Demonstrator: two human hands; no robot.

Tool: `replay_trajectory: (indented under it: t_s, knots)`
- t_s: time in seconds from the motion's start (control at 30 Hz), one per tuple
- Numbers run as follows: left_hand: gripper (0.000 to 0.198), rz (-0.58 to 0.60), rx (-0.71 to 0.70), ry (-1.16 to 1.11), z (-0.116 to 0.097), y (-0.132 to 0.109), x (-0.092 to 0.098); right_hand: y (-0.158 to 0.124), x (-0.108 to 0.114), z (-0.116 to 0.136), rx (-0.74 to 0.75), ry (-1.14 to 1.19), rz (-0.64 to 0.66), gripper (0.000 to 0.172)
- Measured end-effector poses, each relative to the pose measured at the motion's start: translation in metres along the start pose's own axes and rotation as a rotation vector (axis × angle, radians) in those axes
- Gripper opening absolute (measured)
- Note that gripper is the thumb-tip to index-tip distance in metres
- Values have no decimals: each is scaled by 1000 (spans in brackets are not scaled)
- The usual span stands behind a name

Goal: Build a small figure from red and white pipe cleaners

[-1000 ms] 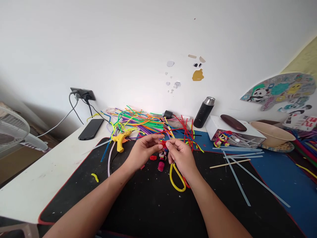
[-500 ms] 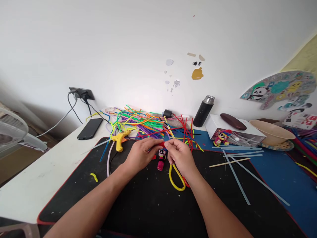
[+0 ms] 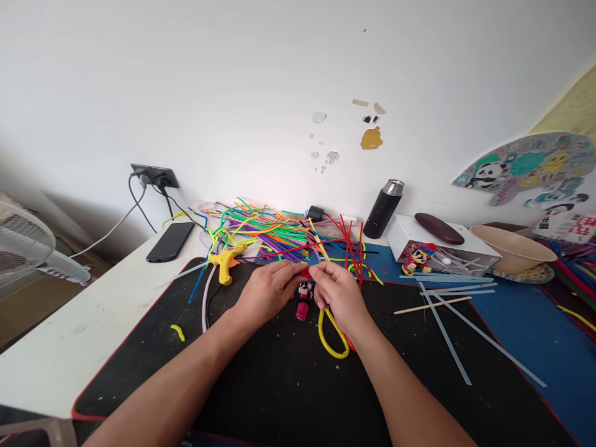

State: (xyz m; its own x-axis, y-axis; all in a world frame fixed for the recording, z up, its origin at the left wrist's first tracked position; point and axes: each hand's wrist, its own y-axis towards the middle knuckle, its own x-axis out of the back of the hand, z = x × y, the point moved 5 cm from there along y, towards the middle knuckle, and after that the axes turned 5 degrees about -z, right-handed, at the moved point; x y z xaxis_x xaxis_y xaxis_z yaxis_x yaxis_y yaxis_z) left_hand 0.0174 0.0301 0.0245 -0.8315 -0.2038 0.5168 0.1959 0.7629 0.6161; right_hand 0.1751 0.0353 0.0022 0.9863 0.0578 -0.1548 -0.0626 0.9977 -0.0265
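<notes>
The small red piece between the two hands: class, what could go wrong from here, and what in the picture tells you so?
1. The small red piece is mostly hidden by the left hand and right hand, so it might slip unseen.
2. If dropped, it could land on the figure just below.
3. The glue gun lies near the left hand; if hot, which I cannot tell, it could burn.

I see the figurine (image 3: 302, 309) between left hand (image 3: 267, 290) and right hand (image 3: 339, 293), near the mat's (image 3: 288, 391) rear edge; glue gun (image 3: 225, 265) at its rear left corner, phone (image 3: 170, 242) beyond, by the table's (image 3: 112, 310) left edge. Behind the mat: pipe cleaners (image 3: 274, 233), flask (image 3: 383, 209) right of them, then box (image 3: 395, 234), bowl (image 3: 512, 249). Strips (image 3: 446, 335) cross its rear right corner.
</notes>
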Motion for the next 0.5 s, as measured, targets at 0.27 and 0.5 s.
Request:
replay_trajectory:
  t_s: [0.27, 0.5]
  knots:
    - [15, -34, 89, -113, 1, 1, 2, -1, 0, 1, 4, -45, 15, 33]
    - [14, -32, 78, -102, 2, 0, 2, -1, 0, 0, 10, -49, 26, 34]
